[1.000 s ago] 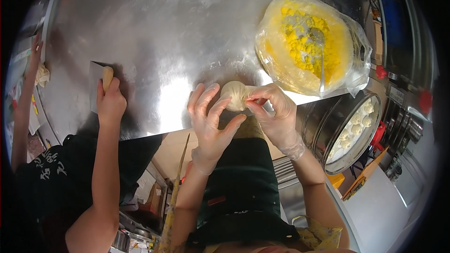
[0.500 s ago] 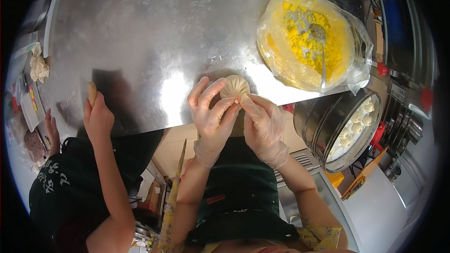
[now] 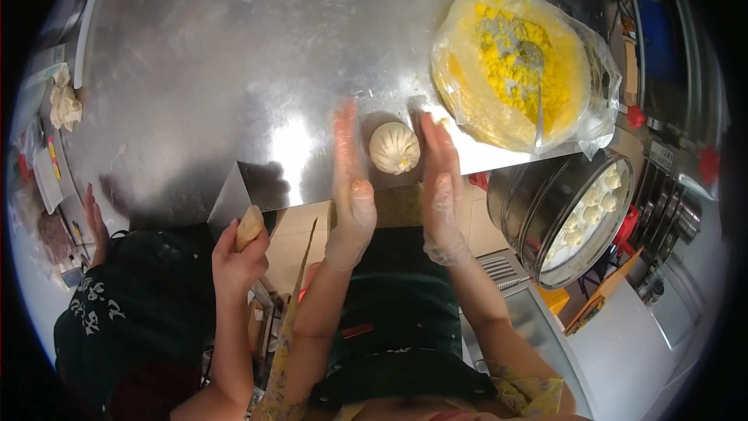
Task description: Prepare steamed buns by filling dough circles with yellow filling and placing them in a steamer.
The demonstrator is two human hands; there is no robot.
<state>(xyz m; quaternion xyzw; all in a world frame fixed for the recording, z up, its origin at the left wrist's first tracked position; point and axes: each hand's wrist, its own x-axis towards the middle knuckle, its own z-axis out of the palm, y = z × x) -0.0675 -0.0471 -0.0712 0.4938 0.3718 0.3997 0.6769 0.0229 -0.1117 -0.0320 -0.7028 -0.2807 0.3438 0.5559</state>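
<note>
A pleated, round dough bun [image 3: 394, 148] sits on the steel tabletop near its front edge, a speck of yellow at its gathered centre. On its left my left hand [image 3: 352, 203] stands upright in a clear plastic glove, fingers straight. My right hand [image 3: 442, 195], gloved the same way, is on the bun's other side with its fingers stretched forward. Narrow gaps separate both palms from the bun, and neither hand holds anything.
Right of my hands, a plastic-lined container [image 3: 460, 86] holds crumbly yellow filling and a metal spoon [image 3: 539, 101]. Below it a round metal steamer [image 3: 518, 214] carries several buns. At left, a co-worker's hand [image 3: 238, 269] grips a wooden-handled broad blade [image 3: 231, 196] at the table edge.
My hands have let go of the bun's pinched top and spread to its two sides; the bun now rests on the table. The co-worker's hand with the blade has moved right and nearer.
</note>
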